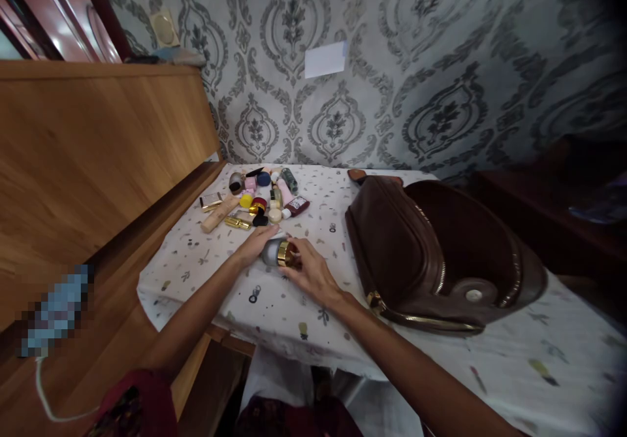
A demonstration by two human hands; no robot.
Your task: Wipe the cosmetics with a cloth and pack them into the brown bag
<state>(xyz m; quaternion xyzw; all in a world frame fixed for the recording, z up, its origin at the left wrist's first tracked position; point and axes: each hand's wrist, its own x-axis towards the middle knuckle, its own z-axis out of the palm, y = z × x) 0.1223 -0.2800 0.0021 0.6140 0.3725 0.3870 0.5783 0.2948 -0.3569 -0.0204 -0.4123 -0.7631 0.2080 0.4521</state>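
Observation:
Between my two hands, just above the cloth-covered table, a frosted cosmetic jar [271, 252] lies tilted on its side with its shiny gold lid [283, 254] facing right. My left hand [255, 243] is closed around the jar's body from the left. A small white patch shows by its fingertips; I cannot make out what it is. The fingers of my right hand [309, 268] are closed on the gold lid end. Beyond my hands lie several cosmetics, among them a beige tube [219, 213], a gold lipstick tube [238, 223] and a dark red bottle [296, 206].
A large brown leather bag [392, 247] stands unzipped on the right of the table [206, 274]. A wooden panel [108, 136] borders the left side. Patterned wallpaper [333, 123] covers the wall behind, with a white switch plate [164, 29] on it.

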